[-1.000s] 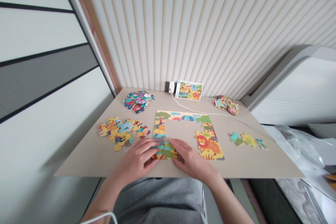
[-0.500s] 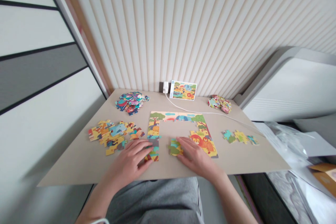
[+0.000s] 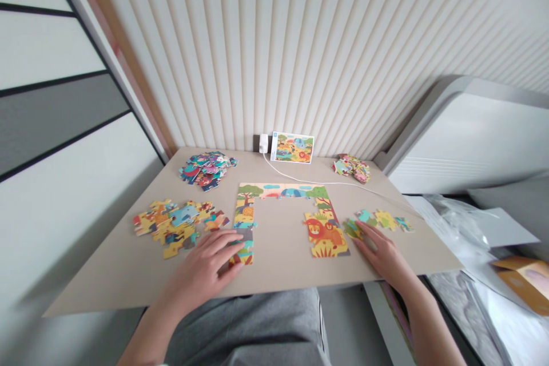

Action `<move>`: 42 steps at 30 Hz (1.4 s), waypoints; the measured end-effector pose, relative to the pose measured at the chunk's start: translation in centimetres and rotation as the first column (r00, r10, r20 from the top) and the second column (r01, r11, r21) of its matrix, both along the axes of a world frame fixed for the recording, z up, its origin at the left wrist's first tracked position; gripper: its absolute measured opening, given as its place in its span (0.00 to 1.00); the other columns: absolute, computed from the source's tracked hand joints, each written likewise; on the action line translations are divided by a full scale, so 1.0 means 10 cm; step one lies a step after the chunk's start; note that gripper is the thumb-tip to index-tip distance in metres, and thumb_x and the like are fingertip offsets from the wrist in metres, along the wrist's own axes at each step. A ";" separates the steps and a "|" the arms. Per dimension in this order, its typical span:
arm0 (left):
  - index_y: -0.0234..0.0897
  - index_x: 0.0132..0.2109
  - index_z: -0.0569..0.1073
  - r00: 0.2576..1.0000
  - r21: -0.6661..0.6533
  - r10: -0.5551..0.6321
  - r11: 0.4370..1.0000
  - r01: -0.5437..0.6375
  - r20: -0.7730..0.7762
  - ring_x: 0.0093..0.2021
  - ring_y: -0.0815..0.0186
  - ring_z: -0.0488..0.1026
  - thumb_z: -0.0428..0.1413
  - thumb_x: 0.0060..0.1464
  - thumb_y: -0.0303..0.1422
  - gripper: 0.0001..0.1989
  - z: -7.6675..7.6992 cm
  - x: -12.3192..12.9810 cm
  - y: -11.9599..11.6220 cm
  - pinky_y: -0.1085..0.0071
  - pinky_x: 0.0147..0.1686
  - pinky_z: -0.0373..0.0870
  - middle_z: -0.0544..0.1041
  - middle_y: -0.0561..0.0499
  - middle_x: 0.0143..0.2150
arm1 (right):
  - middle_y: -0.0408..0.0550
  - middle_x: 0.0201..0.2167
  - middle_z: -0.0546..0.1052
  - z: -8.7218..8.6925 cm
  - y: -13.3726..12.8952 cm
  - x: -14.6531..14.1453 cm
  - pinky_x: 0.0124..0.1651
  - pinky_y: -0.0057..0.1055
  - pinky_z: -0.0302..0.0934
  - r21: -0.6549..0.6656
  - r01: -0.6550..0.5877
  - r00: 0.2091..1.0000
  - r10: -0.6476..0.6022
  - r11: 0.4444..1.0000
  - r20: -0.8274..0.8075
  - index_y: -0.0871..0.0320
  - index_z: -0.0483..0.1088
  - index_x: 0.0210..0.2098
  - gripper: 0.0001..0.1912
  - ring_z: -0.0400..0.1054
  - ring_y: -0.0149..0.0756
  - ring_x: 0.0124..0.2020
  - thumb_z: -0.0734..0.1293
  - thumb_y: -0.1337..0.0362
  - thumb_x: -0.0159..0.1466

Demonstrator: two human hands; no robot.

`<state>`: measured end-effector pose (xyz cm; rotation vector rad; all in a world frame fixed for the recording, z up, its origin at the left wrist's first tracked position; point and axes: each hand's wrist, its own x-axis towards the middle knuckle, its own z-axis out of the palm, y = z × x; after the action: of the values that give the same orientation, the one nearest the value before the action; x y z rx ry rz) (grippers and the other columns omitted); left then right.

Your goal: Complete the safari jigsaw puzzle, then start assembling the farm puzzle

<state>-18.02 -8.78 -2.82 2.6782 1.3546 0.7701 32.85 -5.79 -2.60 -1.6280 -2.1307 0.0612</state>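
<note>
Hands: 2. Left hand (image 3: pixel 210 266) lies on the lower-left part of an inverted-U cardboard jigsaw frame (image 3: pixel 328 231), fingers spread apart, not pinching. Right hand (image 3: pixel 384 254) has its fingers on a green-and-yellow jigsaw section (image 3: pixel 352 229) at the right, off the frame; can't tell if that grip is closed on it, nor how many pieces it is.

Frame: 1, centre of table (image 3: pixel 281 234), lions on right leg, near side open. Loose piles: 3, pieces overlap, no count possible: yellow-and-blue (image 3: pixel 184 223) near left, dark multicolour (image 3: pixel 206 170) far left, red-and-green (image 3: pixel 352 168) far right. Row of 3 loose pieces (image 3: pixel 385 219) just beyond right hand. Far edge: 1 printed picture card (image 3: pixel 293 147), 1 white plug adapter (image 3: pixel 263 143), 1 thin white cable (image 3: pixel 309 178) running right.

Edges: table surface shows between the frame legs, plus a strip to the near edge. Near-left pile sits close to left leg, tight there.

Table beige, smooth. Cream ribbed wall (image 3: pixel 214 51) behind, white panelled cabinet (image 3: pixel 64 154) left, orange box (image 3: pixel 525 283) off right side.
</note>
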 end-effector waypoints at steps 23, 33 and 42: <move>0.44 0.58 0.77 1.000 -0.004 0.011 1.000 -0.011 0.023 0.62 0.55 0.70 0.59 0.64 0.36 0.16 0.04 0.01 -0.01 0.56 0.63 0.70 0.76 0.46 0.59 | 0.61 0.53 0.79 -0.08 0.28 0.32 0.57 0.47 0.64 0.036 0.337 0.935 -0.339 0.941 0.101 0.60 0.75 0.57 0.28 0.73 0.54 0.54 0.64 0.47 0.67; 0.44 0.58 0.77 1.000 0.010 0.003 1.000 -0.003 -0.006 0.61 0.55 0.71 0.58 0.64 0.34 0.16 0.05 0.02 -0.01 0.55 0.63 0.70 0.76 0.45 0.59 | 0.60 0.44 0.82 0.23 0.15 -0.18 0.52 0.44 0.61 0.378 0.398 0.892 -0.449 0.836 0.053 0.60 0.78 0.45 0.22 0.75 0.50 0.43 0.55 0.57 0.74; 0.44 0.55 0.79 0.999 0.007 -0.002 1.000 0.002 0.051 0.60 0.54 0.72 0.60 0.63 0.34 0.14 0.07 0.05 -0.01 0.55 0.62 0.71 0.77 0.45 0.57 | 0.53 0.35 0.78 0.43 -0.21 -1.84 0.46 0.43 0.63 0.247 -0.266 0.962 0.241 0.932 0.128 0.54 0.74 0.55 0.16 0.72 0.45 0.38 0.58 0.65 0.75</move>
<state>-17.55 -8.90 -2.07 2.6456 1.3397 0.8388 14.43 -7.91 1.66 -1.2216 -2.2988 -0.2140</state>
